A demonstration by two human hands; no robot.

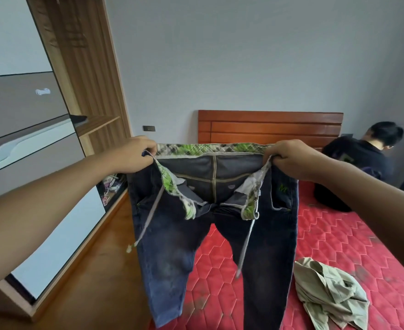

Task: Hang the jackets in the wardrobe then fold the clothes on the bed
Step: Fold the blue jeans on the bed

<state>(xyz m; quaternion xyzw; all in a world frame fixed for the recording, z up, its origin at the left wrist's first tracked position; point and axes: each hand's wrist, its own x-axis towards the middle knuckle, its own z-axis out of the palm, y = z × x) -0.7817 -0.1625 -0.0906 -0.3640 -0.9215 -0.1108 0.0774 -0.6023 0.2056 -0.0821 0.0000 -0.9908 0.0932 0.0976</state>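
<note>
Jeans: dark jeans (215, 234) hang in the air over the near left edge of the bed (339, 234), waistband spread, fly open, legs dangling.
Grip: left hand (134, 154) and right hand (291, 160) each pinch one end of the waistband, held well apart.
Still to fold: a crumpled khaki garment (327, 291) lies on the near right of the mattress.
Wardrobe: stands left (77, 67); no jackets visible.
Progress: folding appears under way; the jeans are not yet folded.

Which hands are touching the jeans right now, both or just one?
Touching, both. The head view shows the left hand and the right hand each gripping one side of the waistband of the jeans, fingers curled over the fabric.
</note>
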